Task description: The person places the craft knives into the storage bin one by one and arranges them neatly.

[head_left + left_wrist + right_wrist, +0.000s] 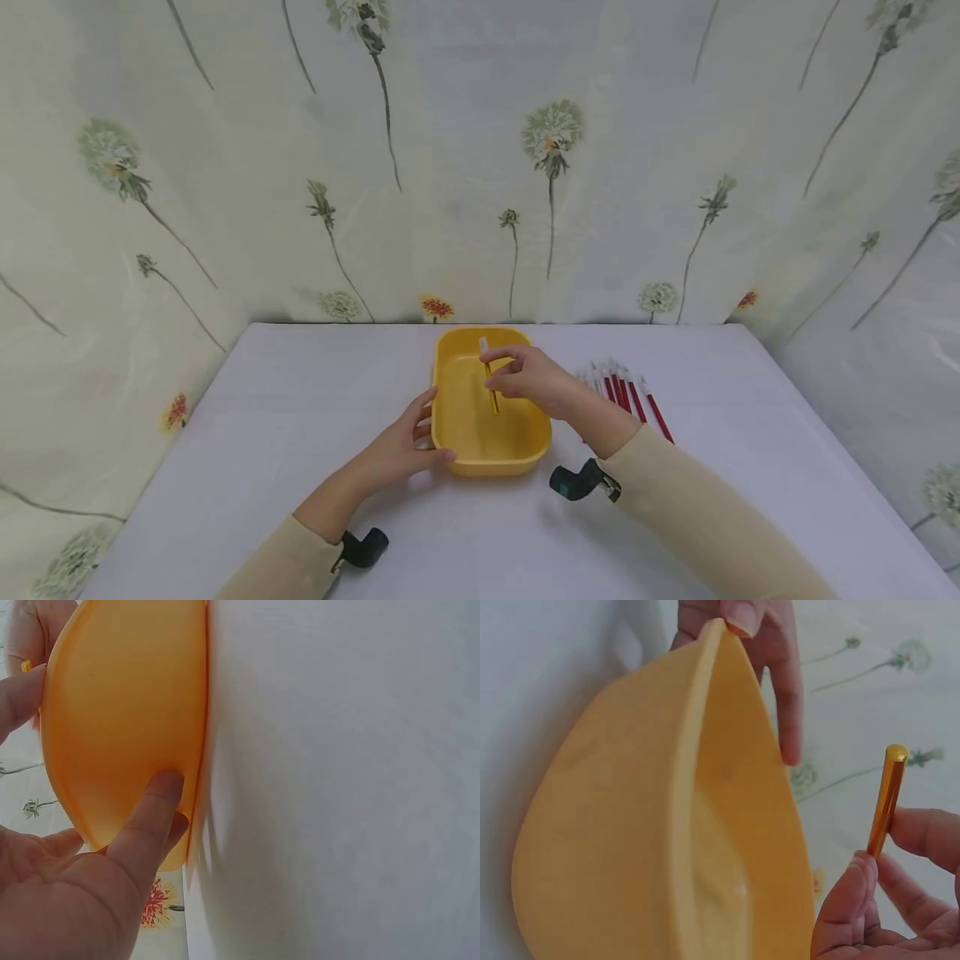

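Note:
A yellow plastic basin sits at the middle of the white table. My left hand holds it at the left side: the thumb lies at the near left corner of the rim, and the fingers spread along the outer wall. Over the basin's inside, my right hand pinches a slim gold pen-like stick between thumb and fingertips. The stick stands nearly upright, its pale end up and its gold end pointing down into the basin.
Several red pen-like sticks with clear or whitish ends lie side by side on the table, right of the basin and partly behind my right forearm. A flower-patterned cloth hangs behind the table's far edge.

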A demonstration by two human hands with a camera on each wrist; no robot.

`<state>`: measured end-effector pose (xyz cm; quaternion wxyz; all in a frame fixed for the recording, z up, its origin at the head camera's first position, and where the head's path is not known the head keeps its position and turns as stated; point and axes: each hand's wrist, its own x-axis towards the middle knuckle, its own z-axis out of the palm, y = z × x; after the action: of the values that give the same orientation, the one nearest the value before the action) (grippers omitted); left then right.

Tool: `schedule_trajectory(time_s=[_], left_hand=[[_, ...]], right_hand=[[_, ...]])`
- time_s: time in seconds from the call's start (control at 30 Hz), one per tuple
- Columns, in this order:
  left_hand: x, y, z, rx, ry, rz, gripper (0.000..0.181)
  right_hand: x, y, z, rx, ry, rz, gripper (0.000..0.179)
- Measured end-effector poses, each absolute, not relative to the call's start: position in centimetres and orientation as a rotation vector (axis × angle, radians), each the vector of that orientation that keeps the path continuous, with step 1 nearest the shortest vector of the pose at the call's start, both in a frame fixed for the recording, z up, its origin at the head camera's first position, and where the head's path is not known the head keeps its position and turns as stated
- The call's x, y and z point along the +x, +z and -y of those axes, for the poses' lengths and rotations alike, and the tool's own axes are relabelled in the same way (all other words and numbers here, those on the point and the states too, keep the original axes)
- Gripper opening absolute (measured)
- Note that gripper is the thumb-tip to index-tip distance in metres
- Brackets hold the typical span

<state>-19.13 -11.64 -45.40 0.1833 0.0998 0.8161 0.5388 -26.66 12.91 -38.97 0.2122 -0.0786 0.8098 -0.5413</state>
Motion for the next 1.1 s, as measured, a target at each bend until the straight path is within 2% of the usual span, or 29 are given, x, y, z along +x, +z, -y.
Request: schedule_trajectory(time_s=[0.7, 1.1], left_hand=[[-19.2, -45.6, 11.7, 0.300, 1.531, -2.293, 0.102], [-19.4, -45.9, 11.8, 0.289, 1.536, -2.292, 0.103]], right_hand=[[-27.6, -44.2, -8.3, -0.219, -1.472, -2.304, 0.035], [-27.8, -45.0, -7.6, -0.182, -1.416, -2.312, 0.036]])
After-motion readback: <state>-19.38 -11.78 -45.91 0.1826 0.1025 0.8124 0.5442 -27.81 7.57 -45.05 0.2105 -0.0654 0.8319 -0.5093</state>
